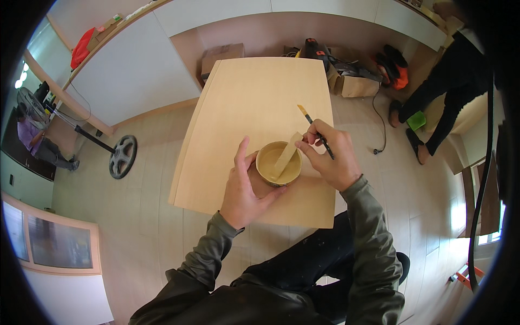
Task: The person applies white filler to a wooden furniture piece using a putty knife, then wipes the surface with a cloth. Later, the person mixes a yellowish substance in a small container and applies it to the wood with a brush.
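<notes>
At tub (260,163), right hand (334,157) pinching stick (286,157)

The stick (285,157) is in the bowl (265,158), fan (95,138) left.

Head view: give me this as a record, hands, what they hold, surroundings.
left hand: cupped around the side of the bowl, index finger raised
right hand: pinches the stick, also holds the brush
bowl: round, tan contents; resting or lifted, cannot tell
stick: flat, pale, lower end in the bowl
brush: dark handle, bristles pointing away from wearer
panel: pale wood, beneath bowl and hands
left side: stand fan, person beside it
right side: person in dark trousers, green dustpan
</notes>
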A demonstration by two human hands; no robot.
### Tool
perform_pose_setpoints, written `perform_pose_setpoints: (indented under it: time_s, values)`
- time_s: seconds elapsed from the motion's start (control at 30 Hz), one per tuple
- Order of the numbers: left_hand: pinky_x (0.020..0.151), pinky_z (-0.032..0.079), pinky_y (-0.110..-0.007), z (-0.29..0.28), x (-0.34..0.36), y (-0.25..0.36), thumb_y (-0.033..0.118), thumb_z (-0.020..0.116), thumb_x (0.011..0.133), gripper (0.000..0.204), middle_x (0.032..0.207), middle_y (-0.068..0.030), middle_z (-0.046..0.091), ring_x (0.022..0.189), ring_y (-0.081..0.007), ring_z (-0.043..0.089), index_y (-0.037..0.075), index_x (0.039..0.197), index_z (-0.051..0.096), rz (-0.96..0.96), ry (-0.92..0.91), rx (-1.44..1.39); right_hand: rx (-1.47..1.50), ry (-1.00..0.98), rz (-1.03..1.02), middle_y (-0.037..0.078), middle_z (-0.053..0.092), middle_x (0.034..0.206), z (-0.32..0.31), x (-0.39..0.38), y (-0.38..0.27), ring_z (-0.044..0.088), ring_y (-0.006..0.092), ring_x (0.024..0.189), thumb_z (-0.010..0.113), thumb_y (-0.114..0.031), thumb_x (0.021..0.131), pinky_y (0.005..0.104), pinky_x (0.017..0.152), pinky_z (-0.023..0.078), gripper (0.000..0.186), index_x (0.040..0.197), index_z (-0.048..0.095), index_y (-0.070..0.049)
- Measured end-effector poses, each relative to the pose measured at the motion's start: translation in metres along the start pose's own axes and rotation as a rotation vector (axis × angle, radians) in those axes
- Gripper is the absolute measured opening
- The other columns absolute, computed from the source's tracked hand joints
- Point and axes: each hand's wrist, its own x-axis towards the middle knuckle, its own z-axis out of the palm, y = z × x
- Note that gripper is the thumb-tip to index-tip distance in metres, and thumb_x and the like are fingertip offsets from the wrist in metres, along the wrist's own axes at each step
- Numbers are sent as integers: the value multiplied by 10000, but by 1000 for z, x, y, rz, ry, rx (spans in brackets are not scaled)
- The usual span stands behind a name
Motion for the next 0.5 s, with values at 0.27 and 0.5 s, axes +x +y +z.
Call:
perform_pose_setpoints:
  time_s: [0.27, 0.5]
  values:
    - [1005, 443, -405, -4, 3, -2, 127, 850, 701, 1133, 1261, -263, 540, 1177, -354, 569, 52, 1491, 41, -38, -37, 22, 133, 99, -100, 118, 537, 687, 3, 6, -17, 563, 251, 623, 648, -4, 828, 306, 603, 484, 148, 811, 502, 17]
    - [991, 444, -420, 0, 7, 2, 178, 873, 682, 1139, 1243, -243, 555, 1165, -358, 566, 47, 1492, 83, -75, -23, -76, 129, 11, -126, 133, 556, 735, 8, 11, -18, 581, 276, 646, 623, 35, 793, 325, 612, 478, 114, 817, 512, 24]
